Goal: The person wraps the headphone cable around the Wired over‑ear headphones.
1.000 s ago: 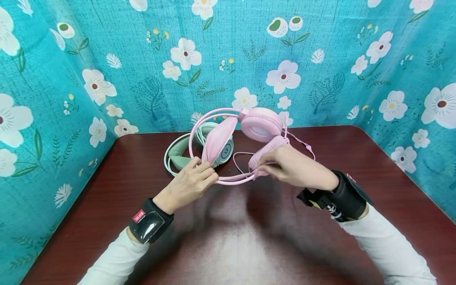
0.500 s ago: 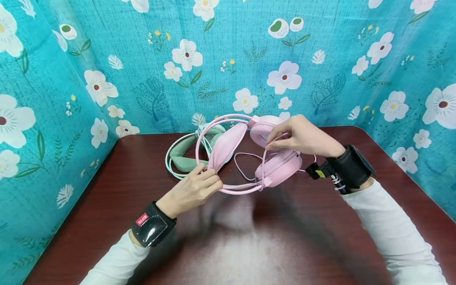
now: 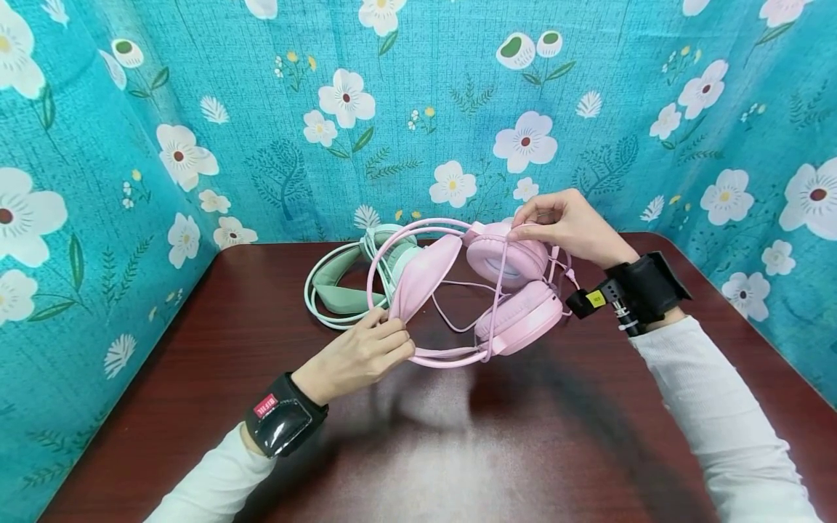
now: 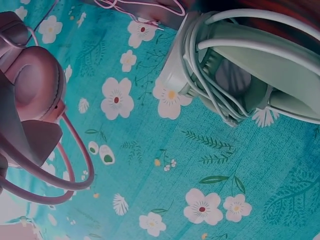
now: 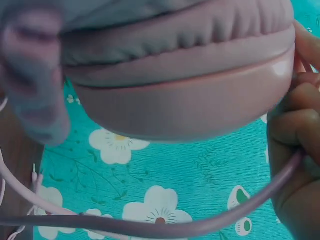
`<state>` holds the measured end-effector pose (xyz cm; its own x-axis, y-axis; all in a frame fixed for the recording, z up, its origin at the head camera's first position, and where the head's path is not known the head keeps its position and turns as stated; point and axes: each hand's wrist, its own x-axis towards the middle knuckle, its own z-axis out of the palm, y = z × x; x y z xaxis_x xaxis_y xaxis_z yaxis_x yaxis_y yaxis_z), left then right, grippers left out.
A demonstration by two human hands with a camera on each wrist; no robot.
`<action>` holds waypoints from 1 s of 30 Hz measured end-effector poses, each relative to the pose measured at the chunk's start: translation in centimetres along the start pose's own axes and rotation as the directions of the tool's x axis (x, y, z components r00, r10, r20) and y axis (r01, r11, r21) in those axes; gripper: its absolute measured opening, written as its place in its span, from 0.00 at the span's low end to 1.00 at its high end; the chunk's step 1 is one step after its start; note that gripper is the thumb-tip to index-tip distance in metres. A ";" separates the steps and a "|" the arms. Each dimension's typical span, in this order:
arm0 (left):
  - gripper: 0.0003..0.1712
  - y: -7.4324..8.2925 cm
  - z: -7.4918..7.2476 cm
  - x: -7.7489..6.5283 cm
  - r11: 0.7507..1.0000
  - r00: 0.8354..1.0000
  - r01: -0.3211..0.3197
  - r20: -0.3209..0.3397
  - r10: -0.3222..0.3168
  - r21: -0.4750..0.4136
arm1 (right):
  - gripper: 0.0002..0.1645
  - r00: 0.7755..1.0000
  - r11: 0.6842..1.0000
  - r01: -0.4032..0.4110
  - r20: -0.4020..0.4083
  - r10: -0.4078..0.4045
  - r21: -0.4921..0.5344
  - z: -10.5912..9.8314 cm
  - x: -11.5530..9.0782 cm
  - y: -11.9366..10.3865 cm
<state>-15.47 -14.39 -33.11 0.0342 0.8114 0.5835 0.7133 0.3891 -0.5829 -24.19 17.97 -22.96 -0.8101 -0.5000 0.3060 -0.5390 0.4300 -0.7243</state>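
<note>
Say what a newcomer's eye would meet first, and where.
The pink headphones at the centre of the head view, held above the table: the left hand grips their headband, the right hand pinches their cord. Next come the green headphones lying behind them to the left, then the turquoise flowered curtain beyond.

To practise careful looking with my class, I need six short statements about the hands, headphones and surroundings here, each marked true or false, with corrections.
1. The left hand grips the pink headphones. True.
2. The green headphones rest on the table. True.
3. The right hand lies flat on the table. False: it is raised, pinching a pink cable.
4. In the head view, the green headphones partly cover the pink headphones. False: the pink ones partly cover the green.
5. Both sleeves are white. True.
6. The curtain is plain. False: it has a flower pattern.
</note>
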 end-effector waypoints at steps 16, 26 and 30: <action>0.20 0.6 -0.2 0.4 0.999 1.000 -0.025 -0.004 0.025 -0.022 | 0.10 0.987 0.987 -0.159 0.012 0.158 0.020 -1.0 0.7 2.0; 0.18 1.0 -0.2 0.4 0.998 0.998 -0.031 -0.051 0.029 -0.049 | 0.13 0.968 0.946 -0.232 -0.037 0.247 0.226 -2.9 -0.7 7.7; 0.17 1.0 -0.3 0.7 0.998 0.998 -0.030 -0.065 0.027 -0.050 | 0.22 0.987 0.795 -0.149 0.046 0.151 0.588 -1.7 -1.8 10.8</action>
<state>-14.54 -13.56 -33.06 0.0987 0.7914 0.6032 0.7458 0.3425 -0.5714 -28.92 24.82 -30.23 -0.8707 -0.4635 0.1645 -0.1724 -0.0257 -0.9847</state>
